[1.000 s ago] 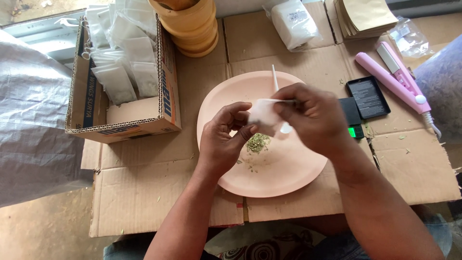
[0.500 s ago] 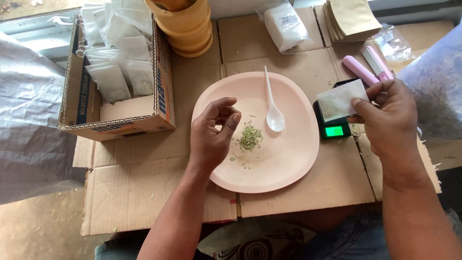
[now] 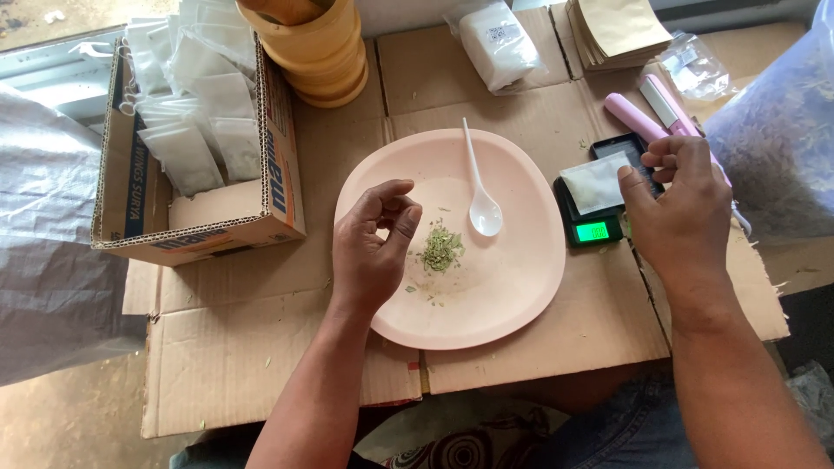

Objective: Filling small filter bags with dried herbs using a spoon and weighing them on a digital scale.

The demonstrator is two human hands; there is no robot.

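Observation:
My right hand point(image 3: 682, 204) hovers at a small black digital scale point(image 3: 593, 231) with a lit green display. A white sachet point(image 3: 593, 184) lies flat on the scale, and my thumb tip touches its right edge; the other fingers are curled apart from it. My left hand point(image 3: 372, 247) hangs over the left part of a pink plate point(image 3: 521, 300), fingers loosely curled and holding nothing. On the plate are a small heap of dried green herbs point(image 3: 441, 248) and a white plastic spoon point(image 3: 480, 201).
A cardboard box point(image 3: 282, 187) of white sachets stands at left, stacked wooden bowls point(image 3: 321, 56) behind it. A pink heat sealer point(image 3: 638, 115), brown envelopes point(image 3: 621, 30), a white packet point(image 3: 497, 43) and a clear bag of dried material point(image 3: 773, 148) lie right. Flattened cardboard point(image 3: 261, 347) covers the surface.
My right hand carried the white sachet from above the plate over to the scale and laid it down there. My left hand let go of it and stayed over the plate.

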